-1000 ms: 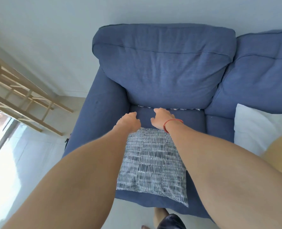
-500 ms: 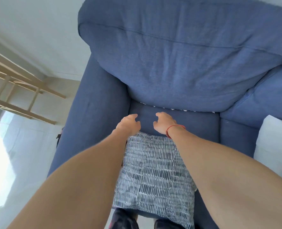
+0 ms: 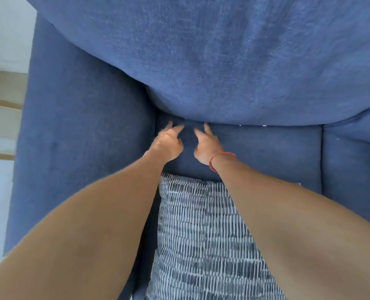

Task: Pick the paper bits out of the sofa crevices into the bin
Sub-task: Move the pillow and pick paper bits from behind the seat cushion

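Paper bits (image 3: 264, 125) – tiny white flecks along sofa crevice (image 3: 255, 124); left hand (image 3: 168, 141), right hand (image 3: 205, 146) spread.

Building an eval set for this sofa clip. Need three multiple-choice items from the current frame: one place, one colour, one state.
1. Where does the patterned cushion lie?
A. on the seat, nearer the camera than the hands
B. on the armrest
C. against the back cushion

2. What colour is the band on the right wrist?
A. green
B. red
C. black

3. What are the hands doing?
A. gripping the patterned cushion
B. reaching empty toward the back crevice
C. resting flat on the armrest

Answers:
1 A, it sits under the forearms.
2 B, the wristband is red.
3 B, left hand and right hand point spread fingers at the crevice, holding nothing visible.
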Demonstrator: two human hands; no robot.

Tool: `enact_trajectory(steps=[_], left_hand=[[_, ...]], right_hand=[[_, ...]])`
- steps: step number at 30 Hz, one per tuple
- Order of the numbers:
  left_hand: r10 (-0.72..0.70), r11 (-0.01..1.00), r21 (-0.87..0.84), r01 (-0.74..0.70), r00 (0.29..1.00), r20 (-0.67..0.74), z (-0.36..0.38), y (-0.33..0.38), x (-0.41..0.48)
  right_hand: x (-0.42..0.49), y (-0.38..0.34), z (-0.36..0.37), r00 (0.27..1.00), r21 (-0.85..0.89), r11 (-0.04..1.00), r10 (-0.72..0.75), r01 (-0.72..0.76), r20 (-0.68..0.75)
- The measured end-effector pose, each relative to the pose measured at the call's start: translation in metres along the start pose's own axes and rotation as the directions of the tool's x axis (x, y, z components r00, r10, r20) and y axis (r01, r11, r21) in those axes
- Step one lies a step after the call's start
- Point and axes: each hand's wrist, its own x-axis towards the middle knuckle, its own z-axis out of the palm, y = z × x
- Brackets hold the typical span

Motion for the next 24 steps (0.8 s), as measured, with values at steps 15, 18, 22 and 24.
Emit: enact_trajectory(steps=[15, 18, 22, 24], left_hand=[[0.076, 0.968, 0.233, -0.089, 0.995, 0.065, -0.003, 0.004, 0.049], [0.056, 0.963, 0.262, -0.067, 0.997, 0.047, -0.007, 0.008, 0.050], [0.059, 0.963, 0.264, -0.059, 0.998, 0.008, -0.013, 0.007, 0.045], [0.062, 0.969, 0.240, -0.056, 0.998, -0.017, -0.014, 0.007, 0.038]], right_hand=[[0.055, 0.002, 0.011, 0.990, -0.045, 0.991, 0.125, -0.128, -0.071], [0.059, 0.004, 0.012, 0.995, -0.104, 0.992, 0.070, -0.078, -0.077], [0.055, 0.005, 0.009, 0.994, -0.141, 0.989, 0.028, -0.043, -0.110], [0.048, 0.004, 0.006, 0.992, -0.144, 0.989, 0.006, -0.024, -0.124]])
